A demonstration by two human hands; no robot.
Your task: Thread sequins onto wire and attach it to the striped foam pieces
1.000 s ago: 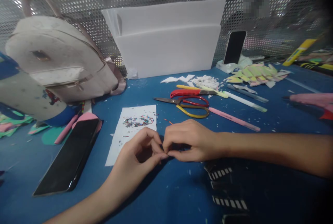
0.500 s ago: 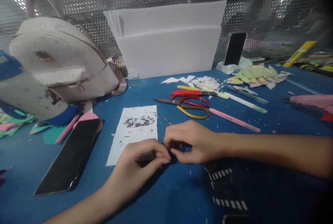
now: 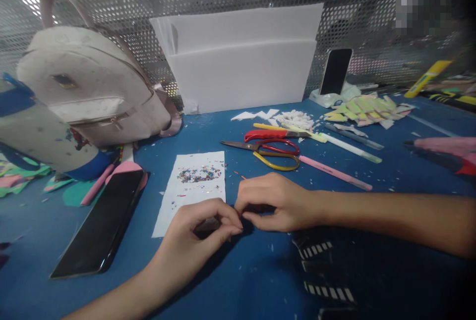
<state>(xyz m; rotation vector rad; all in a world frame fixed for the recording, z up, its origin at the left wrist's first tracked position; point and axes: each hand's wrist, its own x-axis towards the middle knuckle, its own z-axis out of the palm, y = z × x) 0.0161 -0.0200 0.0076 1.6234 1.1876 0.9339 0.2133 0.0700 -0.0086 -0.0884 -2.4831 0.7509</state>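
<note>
My left hand (image 3: 206, 226) is closed, thumb and fingers pinched together, over the lower right corner of a white sheet of paper (image 3: 167, 218). My right hand (image 3: 273, 201) is curled, its fingertips meeting those of the left just right of the sheet. Whatever the fingertips hold is too small or hidden to make out. Small multicoloured glittery bits (image 3: 201, 174) lie heaped on the paper. A thin orange sliver (image 3: 240, 175) lies on the blue table behind my right knuckles. Scissors (image 3: 275, 149) with red and yellow handles rest beyond that hand.
A black phone (image 3: 102, 221) lies left, near a bottle (image 3: 48, 132) and backpack (image 3: 92, 87). Behind the scissors are a red-handled cutter (image 3: 266, 134), a pink pen (image 3: 334, 172) and paper scraps (image 3: 372, 109). A pink glue gun (image 3: 446, 146) lies right; a white board (image 3: 245, 72) stands behind.
Both hands keep nearly the same pose, fingertips together. The view has shifted very slightly, and the blurred patch at upper right has moved right.
</note>
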